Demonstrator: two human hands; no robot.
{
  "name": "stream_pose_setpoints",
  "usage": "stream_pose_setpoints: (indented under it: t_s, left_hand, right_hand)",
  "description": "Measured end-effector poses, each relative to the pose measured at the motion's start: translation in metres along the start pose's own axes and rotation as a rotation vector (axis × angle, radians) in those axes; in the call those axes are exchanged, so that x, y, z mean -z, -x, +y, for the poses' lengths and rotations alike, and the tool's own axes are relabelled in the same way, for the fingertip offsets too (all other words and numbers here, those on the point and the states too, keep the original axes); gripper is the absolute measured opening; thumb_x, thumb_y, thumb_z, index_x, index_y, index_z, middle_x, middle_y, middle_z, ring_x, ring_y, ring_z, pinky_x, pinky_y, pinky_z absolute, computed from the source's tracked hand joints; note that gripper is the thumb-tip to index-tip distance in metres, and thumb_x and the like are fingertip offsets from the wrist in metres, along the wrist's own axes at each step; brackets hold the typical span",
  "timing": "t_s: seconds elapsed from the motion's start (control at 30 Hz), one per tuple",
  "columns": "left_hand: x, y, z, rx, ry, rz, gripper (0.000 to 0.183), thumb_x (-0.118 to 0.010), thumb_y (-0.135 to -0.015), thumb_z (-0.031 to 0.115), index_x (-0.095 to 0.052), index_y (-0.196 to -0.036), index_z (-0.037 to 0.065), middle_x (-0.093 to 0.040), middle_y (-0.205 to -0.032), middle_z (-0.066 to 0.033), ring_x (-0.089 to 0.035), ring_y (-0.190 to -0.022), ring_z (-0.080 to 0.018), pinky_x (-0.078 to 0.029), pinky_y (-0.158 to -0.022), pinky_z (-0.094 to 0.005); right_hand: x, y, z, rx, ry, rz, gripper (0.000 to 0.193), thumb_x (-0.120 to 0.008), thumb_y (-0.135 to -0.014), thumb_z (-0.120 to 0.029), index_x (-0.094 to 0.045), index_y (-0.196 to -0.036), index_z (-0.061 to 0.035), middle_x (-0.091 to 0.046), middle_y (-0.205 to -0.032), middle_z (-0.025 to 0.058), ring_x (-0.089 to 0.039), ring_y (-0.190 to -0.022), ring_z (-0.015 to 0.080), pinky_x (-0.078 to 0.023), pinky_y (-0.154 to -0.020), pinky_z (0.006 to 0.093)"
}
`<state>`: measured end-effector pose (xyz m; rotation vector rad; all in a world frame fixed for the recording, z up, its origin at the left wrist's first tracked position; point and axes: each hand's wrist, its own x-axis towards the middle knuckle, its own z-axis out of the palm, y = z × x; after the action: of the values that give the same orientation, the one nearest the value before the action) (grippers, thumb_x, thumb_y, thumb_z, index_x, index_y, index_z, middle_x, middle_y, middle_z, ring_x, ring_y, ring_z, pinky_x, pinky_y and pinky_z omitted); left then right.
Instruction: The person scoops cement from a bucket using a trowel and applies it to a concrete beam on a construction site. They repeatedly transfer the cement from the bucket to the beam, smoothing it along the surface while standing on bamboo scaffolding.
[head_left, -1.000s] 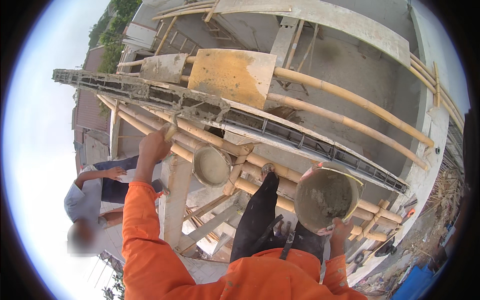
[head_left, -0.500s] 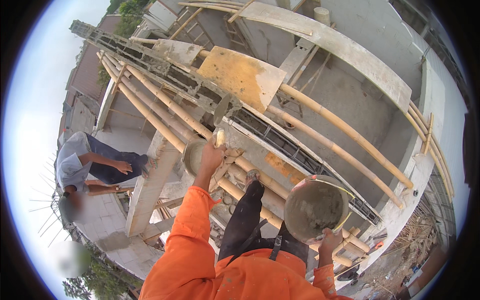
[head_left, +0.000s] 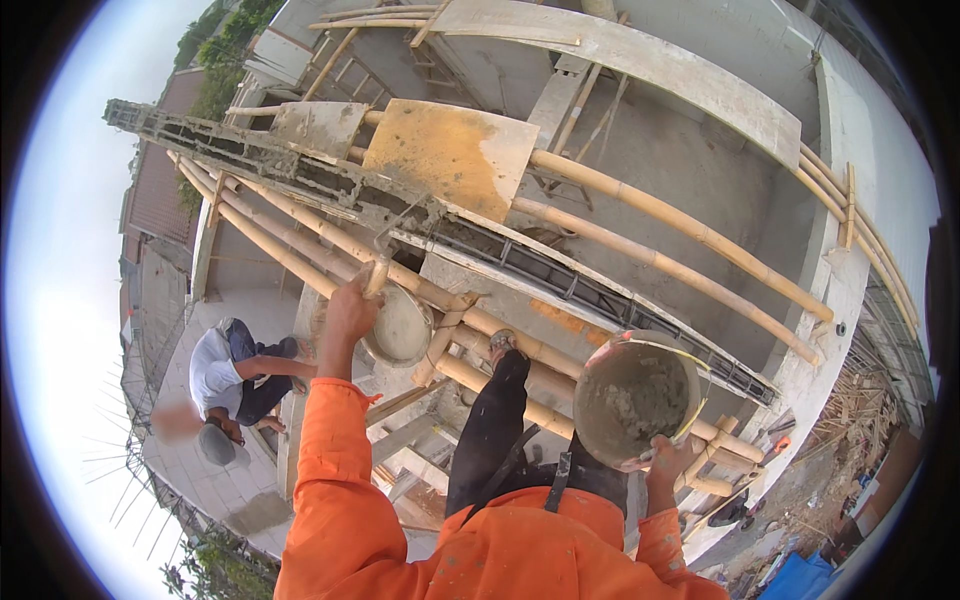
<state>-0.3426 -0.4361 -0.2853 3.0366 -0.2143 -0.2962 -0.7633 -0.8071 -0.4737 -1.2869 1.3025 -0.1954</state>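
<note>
My left hand reaches up in an orange sleeve and grips the wooden handle of a trowel, whose rounded blade is grey with mortar. It sits just below a course of grey hollow blocks topped with wet mortar. My right hand holds from below a round pan of grey mortar, tilted towards me. My black-trousered leg stands on the bamboo poles of a scaffold.
Long bamboo poles run across below the wall. A yellow board leans behind the blocks. Far below on the left, another person in a white shirt crouches on a slab. A curved concrete wall encloses the room beneath.
The view has swung about. My left hand with the trowel has stayed up just under the block course, and the pan has stayed in my right hand.
</note>
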Motion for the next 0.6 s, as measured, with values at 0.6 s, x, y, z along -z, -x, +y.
stream_pose_setpoints:
  t_s: [0.6]
  left_hand:
    - [-0.087,-0.104,0.128,-0.421,-0.787,-0.42,0.019,-0.057,-0.081,0.013,-0.074,-0.089,0.011,-0.071,-0.091,-0.0109,-0.07,-0.084,-0.0269,-0.055,-0.058,-0.0402]
  right_hand:
    - [-0.012,0.033,-0.052,-0.088,-0.151,0.08,0.037,-0.058,-0.064,0.003,-0.057,-0.101,0.0026,-0.059,-0.086,0.0019,-0.055,-0.072,0.0121,-0.045,-0.065,0.0247]
